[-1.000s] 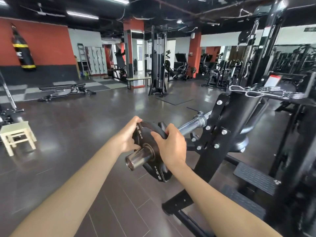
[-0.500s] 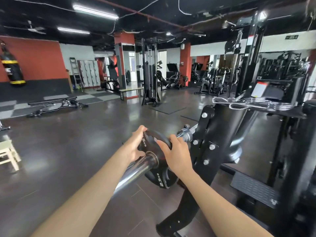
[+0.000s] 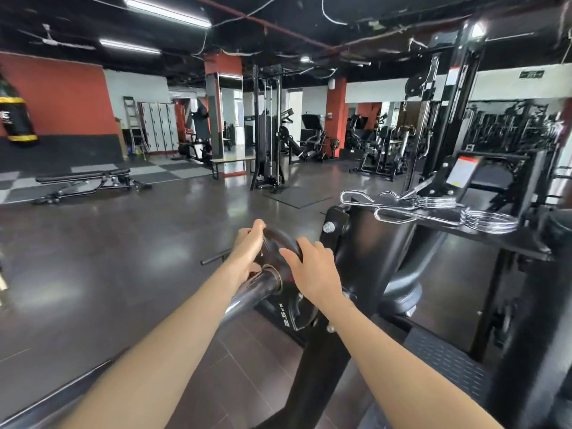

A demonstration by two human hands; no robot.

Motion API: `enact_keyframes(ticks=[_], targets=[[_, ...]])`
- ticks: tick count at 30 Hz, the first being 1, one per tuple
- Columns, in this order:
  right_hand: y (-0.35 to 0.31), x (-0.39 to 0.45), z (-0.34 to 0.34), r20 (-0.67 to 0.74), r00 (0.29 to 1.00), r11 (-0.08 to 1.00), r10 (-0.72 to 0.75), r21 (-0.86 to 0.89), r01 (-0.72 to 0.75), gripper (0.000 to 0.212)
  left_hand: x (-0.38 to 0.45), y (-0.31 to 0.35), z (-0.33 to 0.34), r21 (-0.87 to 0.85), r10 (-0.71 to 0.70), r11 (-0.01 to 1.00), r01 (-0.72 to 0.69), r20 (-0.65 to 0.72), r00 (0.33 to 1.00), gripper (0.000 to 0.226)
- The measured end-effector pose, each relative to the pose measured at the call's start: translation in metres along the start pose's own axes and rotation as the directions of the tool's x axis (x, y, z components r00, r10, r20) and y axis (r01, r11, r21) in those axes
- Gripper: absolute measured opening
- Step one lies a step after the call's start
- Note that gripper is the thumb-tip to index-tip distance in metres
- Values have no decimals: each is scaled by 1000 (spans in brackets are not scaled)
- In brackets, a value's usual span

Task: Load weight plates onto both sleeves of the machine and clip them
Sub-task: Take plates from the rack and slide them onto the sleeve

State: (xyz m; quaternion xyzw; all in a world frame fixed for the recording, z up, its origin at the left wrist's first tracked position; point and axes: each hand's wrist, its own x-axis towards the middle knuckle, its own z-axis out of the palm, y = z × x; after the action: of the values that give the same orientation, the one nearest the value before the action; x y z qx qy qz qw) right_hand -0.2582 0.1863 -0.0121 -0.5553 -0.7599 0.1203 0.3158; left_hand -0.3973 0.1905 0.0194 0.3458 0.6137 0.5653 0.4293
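Observation:
A black 2.5 kg weight plate (image 3: 280, 252) sits on the machine's steel sleeve (image 3: 247, 297), pushed up close to the black machine arm (image 3: 362, 252). My left hand (image 3: 247, 250) grips the plate's left rim. My right hand (image 3: 311, 269) grips its right rim, fingers curled over the top edge. The sleeve runs toward me between my forearms. Two chrome spring clips (image 3: 402, 212) lie on the machine's black shelf (image 3: 507, 239) to the upper right, apart from both hands.
The machine's black frame (image 3: 322, 366) and a ribbed footplate (image 3: 445, 363) fill the lower right. A cable tower (image 3: 445, 113) stands behind the shelf. An adjustable bench (image 3: 83, 181) lies far left, a cable station (image 3: 267, 134) at centre back on the dark tiled floor.
Both hands have slid the plate along the sleeve from near its open end up to the machine arm. More bare sleeve now shows on my side of the plate.

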Motion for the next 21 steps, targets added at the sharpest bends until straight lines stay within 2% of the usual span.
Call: enact_keyframes(ticks=[4,8,13,15,17,19,21], targets=[[-5,9,4,-26,999,997,-47,53,48,37,3,-2,-3,-86,-71,994,71,9,997,23],[-3,10,3,3,1000,994,-28,109,28,39,2,-4,0,-100,-55,993,54,1,999,26],[4,-2,-17,-10,999,975,36,219,-33,55,1,-10,4,-18,-26,1000,25,-55,998,51],[3,-6,-24,-22,999,974,50,223,-43,51,14,-21,2,24,8,1000,-6,-121,993,57],[1,-14,-32,-31,997,972,71,228,-62,42,-11,-15,2,89,69,995,-50,-217,974,64],[-1,-29,-43,-42,996,966,81,249,-68,34,-42,-9,2,177,184,975,-138,-277,943,41],[2,-52,-59,-56,992,948,110,306,-88,28,-73,-7,7,308,336,917,-255,-247,909,23]])
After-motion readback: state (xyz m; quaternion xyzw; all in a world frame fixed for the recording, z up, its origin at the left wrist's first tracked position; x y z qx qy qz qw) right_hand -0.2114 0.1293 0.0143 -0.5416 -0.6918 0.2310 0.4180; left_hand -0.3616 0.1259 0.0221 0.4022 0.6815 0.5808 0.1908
